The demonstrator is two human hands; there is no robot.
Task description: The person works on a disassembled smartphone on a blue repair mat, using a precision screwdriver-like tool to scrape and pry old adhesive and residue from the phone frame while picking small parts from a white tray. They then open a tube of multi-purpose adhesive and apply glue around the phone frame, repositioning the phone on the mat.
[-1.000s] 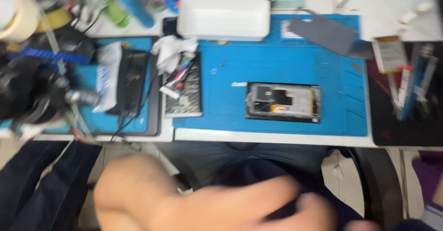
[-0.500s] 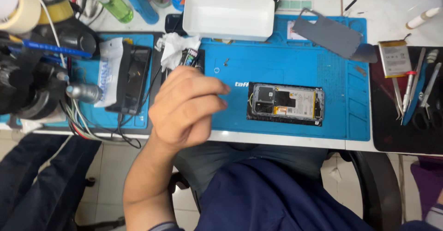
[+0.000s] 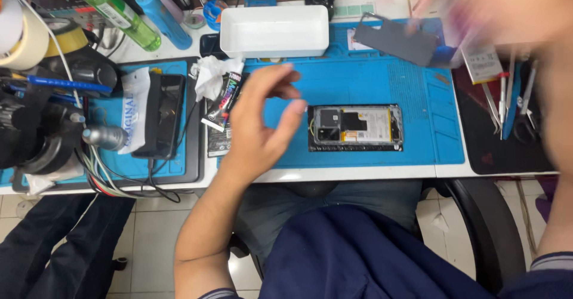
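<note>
Where the opened phone (image 3: 356,128) lies face down on the blue mat (image 3: 382,84), its back cover off and its battery and boards showing, we see it flat and lengthwise, near the bench's (image 3: 358,172) front edge. Our left hand (image 3: 262,126) hovers just left of it, fingers loosely curled and half open, holding nothing; the fingertips (image 3: 297,107) come close to the phone's left end but we cannot tell whether they touch. Our right hand (image 3: 507,12) is a blur at the upper right, so we cannot tell how open it is. Beyond the phone sit a white tray (image 3: 274,31) and a grey back cover (image 3: 397,39). To the right, tweezers (image 3: 498,99) rest on a dark mat. Left of our hand lie a small tube (image 3: 222,99) and crumpled tissue (image 3: 209,75).
</note>
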